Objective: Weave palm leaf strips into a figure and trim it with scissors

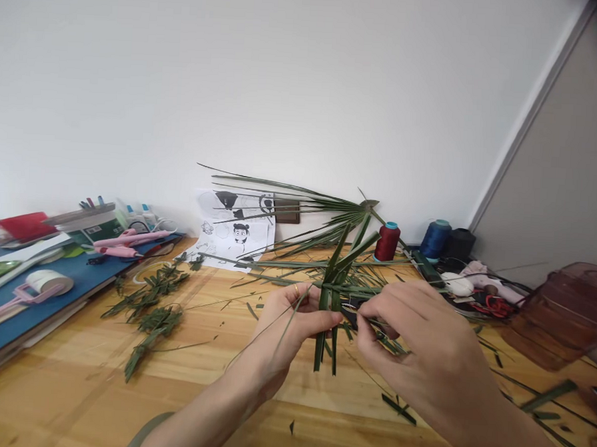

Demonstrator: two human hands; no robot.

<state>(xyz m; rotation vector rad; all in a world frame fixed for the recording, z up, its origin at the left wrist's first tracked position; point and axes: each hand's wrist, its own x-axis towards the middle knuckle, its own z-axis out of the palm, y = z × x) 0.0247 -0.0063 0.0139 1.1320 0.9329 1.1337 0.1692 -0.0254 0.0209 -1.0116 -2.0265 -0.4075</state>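
Observation:
Between the thumb and fingers of my left hand (293, 320) is a woven palm leaf piece (328, 298), held upright above the table. Long green strips fan out from its top, and two flat ends hang below my thumb. Thin leaf strands trail over my left wrist. Just right of the piece, my right hand (417, 336) is closed in a pinch, thumb against forefinger. What sits between those fingertips is too small to make out. Behind both hands lies a large fan palm leaf (324, 208), its stem end leaning against the wall.
Small woven leaf figures (156, 319) lie on the left of the wooden table (208, 412). A printed sheet (240, 234) leans at the back. Thread spools (386, 241) and a tinted plastic container (558, 314) stand right. A blue board (69, 291) carries pink tools. Leaf scraps are scattered about.

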